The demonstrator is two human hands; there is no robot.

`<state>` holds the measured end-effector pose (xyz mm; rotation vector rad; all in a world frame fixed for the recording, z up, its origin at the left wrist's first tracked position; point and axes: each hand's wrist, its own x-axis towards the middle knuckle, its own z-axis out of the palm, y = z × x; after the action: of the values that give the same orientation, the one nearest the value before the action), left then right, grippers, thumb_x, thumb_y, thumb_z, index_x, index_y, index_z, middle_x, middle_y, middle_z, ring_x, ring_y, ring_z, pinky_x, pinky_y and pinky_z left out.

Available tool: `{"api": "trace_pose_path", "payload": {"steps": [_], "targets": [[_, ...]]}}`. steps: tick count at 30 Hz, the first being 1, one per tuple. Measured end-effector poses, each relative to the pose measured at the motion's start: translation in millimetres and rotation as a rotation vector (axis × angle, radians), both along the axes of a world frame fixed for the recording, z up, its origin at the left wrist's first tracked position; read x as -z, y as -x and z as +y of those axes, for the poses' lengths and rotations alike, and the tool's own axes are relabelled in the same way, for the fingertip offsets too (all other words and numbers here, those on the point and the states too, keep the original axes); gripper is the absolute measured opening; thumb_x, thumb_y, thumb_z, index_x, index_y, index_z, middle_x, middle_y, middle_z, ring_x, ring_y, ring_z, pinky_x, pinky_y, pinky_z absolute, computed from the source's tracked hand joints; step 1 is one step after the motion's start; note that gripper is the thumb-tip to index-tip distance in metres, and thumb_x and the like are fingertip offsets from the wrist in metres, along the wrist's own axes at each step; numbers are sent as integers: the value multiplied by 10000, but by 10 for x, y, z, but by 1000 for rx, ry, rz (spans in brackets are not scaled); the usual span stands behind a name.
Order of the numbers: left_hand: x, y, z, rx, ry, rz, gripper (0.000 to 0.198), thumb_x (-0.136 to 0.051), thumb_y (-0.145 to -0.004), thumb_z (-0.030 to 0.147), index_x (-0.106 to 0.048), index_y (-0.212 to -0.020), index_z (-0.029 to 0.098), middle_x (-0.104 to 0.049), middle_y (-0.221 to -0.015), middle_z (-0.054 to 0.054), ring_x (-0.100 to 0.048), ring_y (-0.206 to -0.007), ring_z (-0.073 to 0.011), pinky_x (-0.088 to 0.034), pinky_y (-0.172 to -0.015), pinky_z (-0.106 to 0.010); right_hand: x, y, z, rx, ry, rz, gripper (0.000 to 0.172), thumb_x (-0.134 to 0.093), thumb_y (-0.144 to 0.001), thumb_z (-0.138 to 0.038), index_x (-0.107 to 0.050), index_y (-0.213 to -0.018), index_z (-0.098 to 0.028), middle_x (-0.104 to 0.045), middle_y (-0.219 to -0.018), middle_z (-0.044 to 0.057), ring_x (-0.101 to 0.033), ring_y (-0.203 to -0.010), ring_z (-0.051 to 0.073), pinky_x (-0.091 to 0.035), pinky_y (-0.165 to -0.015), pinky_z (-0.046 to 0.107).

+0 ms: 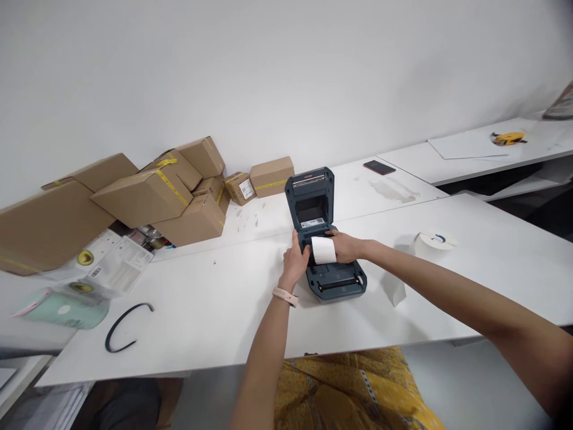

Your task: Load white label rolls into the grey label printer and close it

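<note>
A dark blue label printer (pixel 339 284) stands on the white table (pixel 215 310) with its lid (pixel 310 197) tipped up and back. A white label roll (pixel 323 249) lies in its open bay. My left hand (pixel 295 261) grips the printer's left side beside the roll, fingers curled. My right hand (pixel 347 246) is closed on the right end of the roll. A pale watch strap circles my left wrist.
Several taped cardboard boxes (pixel 147 194) pile up at the back left. Papers and a mint green bag (pixel 67 307) lie left, a black curved band (pixel 126 325) nearer. A tape roll (pixel 436 240) sits right. A phone (pixel 379 167) and yellow dispenser (pixel 508 138) lie farther back.
</note>
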<state>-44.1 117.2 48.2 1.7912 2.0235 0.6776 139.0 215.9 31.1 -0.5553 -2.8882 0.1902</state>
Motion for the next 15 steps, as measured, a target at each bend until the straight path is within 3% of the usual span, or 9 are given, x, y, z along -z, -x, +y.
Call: {"api": "trace_pose_path", "payload": {"steps": [4,7,10,15], "targets": [[-9,-37,-4,-15,3,41,681,-368,-955,372,-116,-1548,154,-704,-1117,-142,-632,-1059,-324,-426,-885,-401,-128,-41,-79,-31,57,-85,245,-572,-825,-305,-744,-979,-223,-739,-973,84,-641,-1000,278,-226,-1106,538],[-3,-79,-11,-38,-1,69,685,-366,-957,389,-116,-1548,151,-696,-1146,-144,-630,-1074,-318,-426,-899,-400,-273,-58,-157,-64,198,-153,342,-553,-860,-510,-768,-956,-262,-678,-1211,80,-522,-1225,324,-98,-1126,566],[-6,-128,-29,-51,-19,76,685,-354,-960,398,-106,-1549,153,-684,-1182,-147,-632,-1077,-313,-428,-909,-401,-401,-70,-230,-47,315,-213,519,-580,-771,-695,-767,-1005,-272,-593,-1348,94,-388,-1343,365,10,-1124,580],[-50,-197,-53,-87,-2,109,689,-352,-957,407,-120,-1544,130,-695,-1144,-162,-637,-1060,-321,-441,-890,-409,-514,-64,-255,-11,374,-314,722,-661,-634,-752,-712,-1158,-258,-500,-1444,118,-297,-1398,388,45,-1130,573]]}}
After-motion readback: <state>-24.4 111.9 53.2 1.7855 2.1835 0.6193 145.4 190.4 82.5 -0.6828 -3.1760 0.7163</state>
